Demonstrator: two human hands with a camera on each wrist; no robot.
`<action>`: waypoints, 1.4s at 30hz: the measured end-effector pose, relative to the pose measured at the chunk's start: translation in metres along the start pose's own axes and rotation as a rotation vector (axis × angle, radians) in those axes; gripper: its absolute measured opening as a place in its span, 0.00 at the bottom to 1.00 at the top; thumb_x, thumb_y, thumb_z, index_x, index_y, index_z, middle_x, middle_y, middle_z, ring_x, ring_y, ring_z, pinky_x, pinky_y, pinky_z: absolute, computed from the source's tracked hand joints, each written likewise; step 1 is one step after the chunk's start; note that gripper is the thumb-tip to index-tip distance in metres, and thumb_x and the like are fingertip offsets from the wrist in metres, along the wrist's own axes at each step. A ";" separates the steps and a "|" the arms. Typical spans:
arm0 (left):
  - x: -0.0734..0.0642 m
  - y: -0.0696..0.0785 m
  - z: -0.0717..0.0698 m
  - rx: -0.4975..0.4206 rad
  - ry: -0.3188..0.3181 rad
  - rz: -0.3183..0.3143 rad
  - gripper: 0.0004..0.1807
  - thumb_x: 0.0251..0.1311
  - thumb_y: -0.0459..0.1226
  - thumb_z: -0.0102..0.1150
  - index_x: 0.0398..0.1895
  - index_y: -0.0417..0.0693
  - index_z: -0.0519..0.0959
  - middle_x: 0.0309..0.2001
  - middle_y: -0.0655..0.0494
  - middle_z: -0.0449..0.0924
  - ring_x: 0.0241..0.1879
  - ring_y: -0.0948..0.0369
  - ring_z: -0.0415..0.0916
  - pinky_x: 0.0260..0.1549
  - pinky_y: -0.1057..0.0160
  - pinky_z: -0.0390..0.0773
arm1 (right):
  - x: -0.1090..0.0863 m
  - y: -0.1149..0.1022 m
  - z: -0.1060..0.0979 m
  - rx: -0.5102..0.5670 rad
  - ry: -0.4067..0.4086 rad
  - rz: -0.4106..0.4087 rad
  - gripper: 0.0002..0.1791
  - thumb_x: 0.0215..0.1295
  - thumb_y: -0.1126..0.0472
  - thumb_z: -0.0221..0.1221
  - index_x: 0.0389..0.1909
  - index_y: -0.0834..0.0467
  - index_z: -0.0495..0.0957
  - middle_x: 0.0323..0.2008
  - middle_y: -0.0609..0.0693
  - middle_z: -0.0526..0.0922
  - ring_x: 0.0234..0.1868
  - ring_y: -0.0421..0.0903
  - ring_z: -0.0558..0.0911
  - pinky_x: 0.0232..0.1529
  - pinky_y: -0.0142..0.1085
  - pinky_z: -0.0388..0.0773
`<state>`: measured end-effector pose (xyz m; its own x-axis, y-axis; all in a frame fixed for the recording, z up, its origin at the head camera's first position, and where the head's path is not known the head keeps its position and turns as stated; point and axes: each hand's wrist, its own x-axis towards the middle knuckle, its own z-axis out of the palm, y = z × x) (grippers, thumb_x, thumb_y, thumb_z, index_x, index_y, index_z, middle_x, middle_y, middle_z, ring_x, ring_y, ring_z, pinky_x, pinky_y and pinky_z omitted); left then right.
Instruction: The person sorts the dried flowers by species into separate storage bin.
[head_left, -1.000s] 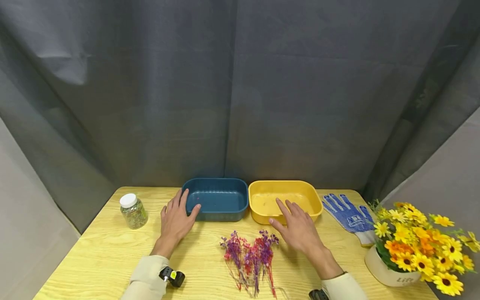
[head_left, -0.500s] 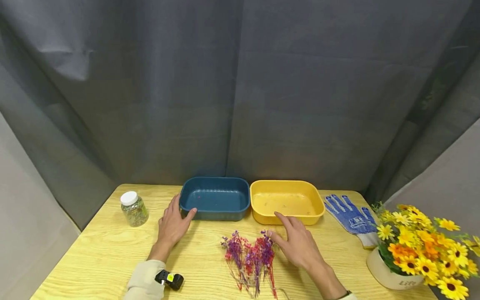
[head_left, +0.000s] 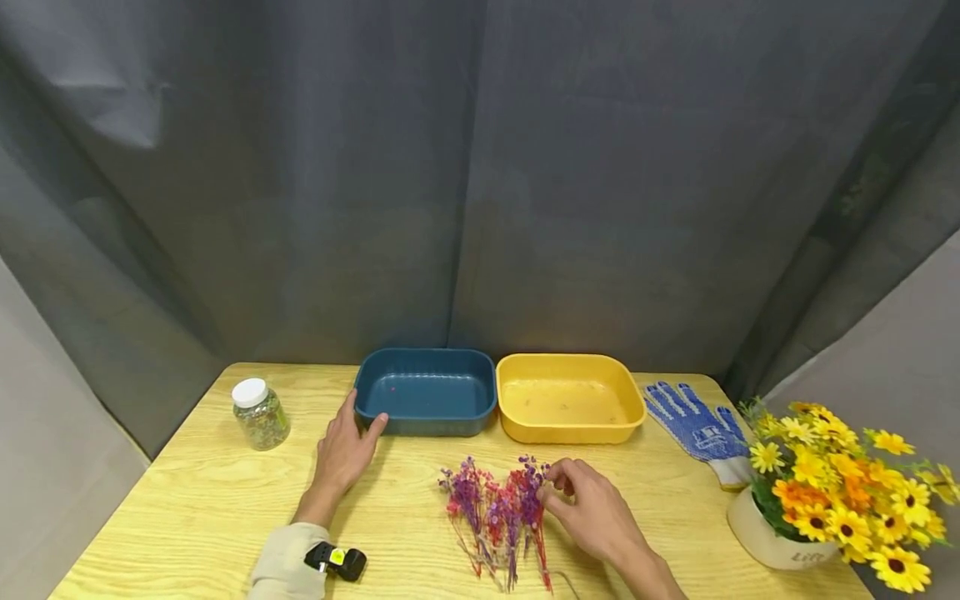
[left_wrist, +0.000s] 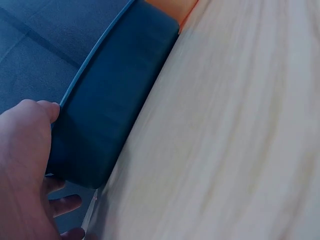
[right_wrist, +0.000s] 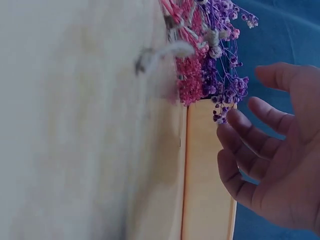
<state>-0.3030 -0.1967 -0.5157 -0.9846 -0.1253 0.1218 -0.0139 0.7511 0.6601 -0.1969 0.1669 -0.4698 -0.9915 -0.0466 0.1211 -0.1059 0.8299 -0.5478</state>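
Note:
A dark blue plastic basin (head_left: pixel 427 426) stands at the back of the wooden table. My left hand (head_left: pixel 345 450) lies at its front left corner, fingers along the left side. In the left wrist view the thumb (left_wrist: pixel 49 110) touches the rim. Several purple and pink dried flower sprigs (head_left: pixel 498 512) lie in a loose bunch in the middle, blooms pointing away from me. Just right of them my right hand (head_left: pixel 596 510) hovers, fingers loosely bent. Its fingertips (right_wrist: pixel 226 131) are right at the purple blooms (right_wrist: pixel 232 87), with a gap between thumb and fingers.
A yellow basin (head_left: pixel 572 434) stands right beside the blue one. A white-capped jar (head_left: pixel 262 421) sits at the left. To the right are a blue and white work glove (head_left: pixel 697 429) and a pot (head_left: pixel 776 533) of yellow flowers. A dark curtain (head_left: pixel 465 183) hangs behind.
My right hand has come back from the yellow basin's front edge to the flowers, its fingers bending. My left hand has slid slightly back along the blue basin's corner.

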 end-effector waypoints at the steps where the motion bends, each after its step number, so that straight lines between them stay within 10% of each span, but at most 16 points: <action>1: 0.000 0.000 0.000 -0.004 -0.003 -0.002 0.49 0.62 0.70 0.38 0.78 0.56 0.41 0.75 0.43 0.53 0.71 0.41 0.55 0.61 0.32 0.57 | -0.001 0.000 0.000 0.011 -0.010 0.001 0.07 0.59 0.49 0.65 0.34 0.43 0.78 0.28 0.36 0.76 0.32 0.35 0.75 0.36 0.32 0.72; 9: 0.000 0.000 0.001 -0.051 -0.008 -0.017 0.48 0.63 0.67 0.40 0.78 0.56 0.40 0.77 0.43 0.48 0.73 0.42 0.52 0.63 0.32 0.54 | -0.009 0.002 0.006 0.052 -0.109 -0.060 0.04 0.59 0.56 0.64 0.33 0.45 0.77 0.24 0.34 0.76 0.25 0.30 0.73 0.30 0.27 0.70; 21: 0.001 -0.003 0.002 -0.177 0.017 -0.025 0.46 0.65 0.62 0.48 0.78 0.55 0.42 0.70 0.42 0.62 0.66 0.44 0.67 0.63 0.37 0.61 | -0.011 0.003 0.012 0.058 -0.256 0.042 0.14 0.58 0.37 0.61 0.26 0.43 0.77 0.21 0.39 0.75 0.23 0.38 0.71 0.28 0.32 0.65; 42: 0.002 -0.005 0.003 -0.319 0.017 -0.001 0.43 0.66 0.56 0.52 0.77 0.54 0.45 0.72 0.43 0.58 0.66 0.46 0.69 0.59 0.44 0.71 | -0.008 -0.008 0.026 0.070 -0.222 0.093 0.18 0.55 0.36 0.63 0.23 0.45 0.76 0.19 0.40 0.75 0.21 0.40 0.71 0.26 0.32 0.64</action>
<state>-0.3056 -0.1992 -0.5208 -0.9816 -0.1386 0.1316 0.0432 0.5097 0.8593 -0.1903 0.1461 -0.4872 -0.9886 -0.0996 -0.1130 -0.0110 0.7960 -0.6052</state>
